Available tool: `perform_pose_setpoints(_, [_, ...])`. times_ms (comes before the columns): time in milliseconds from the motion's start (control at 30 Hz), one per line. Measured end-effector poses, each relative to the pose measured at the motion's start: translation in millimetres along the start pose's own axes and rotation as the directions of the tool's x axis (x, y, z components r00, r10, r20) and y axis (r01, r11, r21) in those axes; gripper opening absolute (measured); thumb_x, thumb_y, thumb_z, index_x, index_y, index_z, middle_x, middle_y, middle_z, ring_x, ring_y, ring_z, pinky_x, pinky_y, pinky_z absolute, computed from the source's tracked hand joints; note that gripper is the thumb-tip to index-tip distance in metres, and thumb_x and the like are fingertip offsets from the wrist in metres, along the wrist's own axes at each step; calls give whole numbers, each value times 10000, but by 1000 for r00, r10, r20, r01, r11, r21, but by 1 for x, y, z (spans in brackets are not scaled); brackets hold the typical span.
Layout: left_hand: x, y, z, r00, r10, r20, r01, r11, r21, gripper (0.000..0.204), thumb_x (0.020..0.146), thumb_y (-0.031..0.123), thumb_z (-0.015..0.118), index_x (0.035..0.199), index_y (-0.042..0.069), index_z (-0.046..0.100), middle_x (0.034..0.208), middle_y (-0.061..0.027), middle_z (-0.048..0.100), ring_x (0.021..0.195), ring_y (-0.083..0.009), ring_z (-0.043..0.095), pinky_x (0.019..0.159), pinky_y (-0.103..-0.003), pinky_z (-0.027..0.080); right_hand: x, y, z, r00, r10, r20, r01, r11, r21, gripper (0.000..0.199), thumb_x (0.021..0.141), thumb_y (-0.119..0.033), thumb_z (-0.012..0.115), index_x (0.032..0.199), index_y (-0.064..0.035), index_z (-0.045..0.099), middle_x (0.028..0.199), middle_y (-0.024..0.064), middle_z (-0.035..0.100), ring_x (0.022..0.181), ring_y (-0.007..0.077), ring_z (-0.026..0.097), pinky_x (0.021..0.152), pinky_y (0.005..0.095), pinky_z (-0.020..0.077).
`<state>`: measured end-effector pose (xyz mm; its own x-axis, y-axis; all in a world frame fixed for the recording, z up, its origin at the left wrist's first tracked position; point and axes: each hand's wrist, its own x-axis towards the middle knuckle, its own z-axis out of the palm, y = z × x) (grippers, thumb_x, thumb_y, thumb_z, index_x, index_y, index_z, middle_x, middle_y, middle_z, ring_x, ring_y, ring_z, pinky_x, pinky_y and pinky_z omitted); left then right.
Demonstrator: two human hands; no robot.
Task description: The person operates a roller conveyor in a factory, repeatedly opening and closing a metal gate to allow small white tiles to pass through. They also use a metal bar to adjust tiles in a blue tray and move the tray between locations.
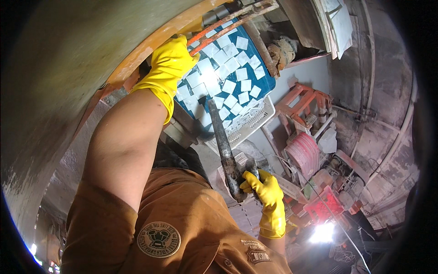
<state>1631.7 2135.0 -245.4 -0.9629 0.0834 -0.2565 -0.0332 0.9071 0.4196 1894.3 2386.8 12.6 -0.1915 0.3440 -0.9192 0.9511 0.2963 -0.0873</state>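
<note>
Both hands wear yellow rubber gloves. My left hand [172, 58], arm stretched forward, is closed at the near end of an orange metal frame [219, 34] with worn paint. Beneath it, a blue tray [268, 86] holds many loose white square tiles [222, 57], some overlapping. Lower right, my right hand [269, 196] is closed around a short dark metal bar [252, 168], its thumb side against the lower end of a long dark pipe [221, 141]. That pipe slants up to the tray's near edge. The fingers' undersides are hidden in both hands.
A white plastic crate [248, 122] sits under the tray's right edge. A large curved wall with an orange rim [137, 54] rises at left. At right are an orange metal stand [301, 102], a pink ribbed bundle [302, 153], a red crate [325, 204], cables and a bright lamp [322, 233].
</note>
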Motion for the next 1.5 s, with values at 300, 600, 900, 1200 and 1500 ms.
perform_pose_setpoints(300, [0, 0, -6, 1000, -3, 16, 4, 1000, -30, 609, 820, 514, 808, 1202, 62, 662, 1128, -165, 732, 1027, -357, 721, 884, -458, 567, -5, -4, 7, 1000, 15, -12, -16, 999, -35, 361, 952, -311, 736, 1044, 39, 725, 865, 140, 773, 748, 194, 719, 743, 318, 577])
perform_pose_setpoints(600, [4, -1, -7, 997, -25, 78, 25, 1000, -4, 634, 826, 554, 792, 1204, 65, 651, 1121, -177, 732, 1023, -352, 726, 866, -455, 574, -9, 1, 20, 998, 63, 21, -62, 998, -24, 451, 926, -423, 745, 1087, -2, 737, 907, 111, 790, 818, 183, 738, 788, 320, 557])
perform_pose_setpoints(900, [7, -1, -9, 998, -18, 52, 18, 1000, -7, 647, 821, 550, 788, 1216, 55, 659, 1112, -172, 735, 1009, -363, 725, 867, -458, 574, -22, 4, 42, 995, 102, 9, -102, 993, 63, 451, 927, -411, 745, 1083, 13, 733, 904, 119, 787, 828, 187, 740, 802, 320, 557])
perform_pose_setpoints(1200, [8, -2, -13, 999, 7, 50, -7, 1000, 0, 623, 830, 567, 770, 1167, 52, 676, 1088, -171, 739, 959, -355, 736, 838, -460, 583, -29, 20, 67, 995, 96, -2, -95, 989, 117, 407, 947, -360, 734, 1079, 25, 723, 905, 133, 783, 805, 191, 732, 783, 319, 571])
perform_pose_setpoints(1500, [16, -6, -9, 995, -15, 102, 13, 1000, 20, 664, 838, 585, 749, 1238, 62, 663, 1140, -183, 726, 1000, -373, 730, 854, -482, 582, -46, 24, 93, 993, 117, -20, -113, 982, 152, 405, 950, -367, 726, 1057, 23, 729, 896, 121, 779, 792, 185, 723, 778, 312, 572])
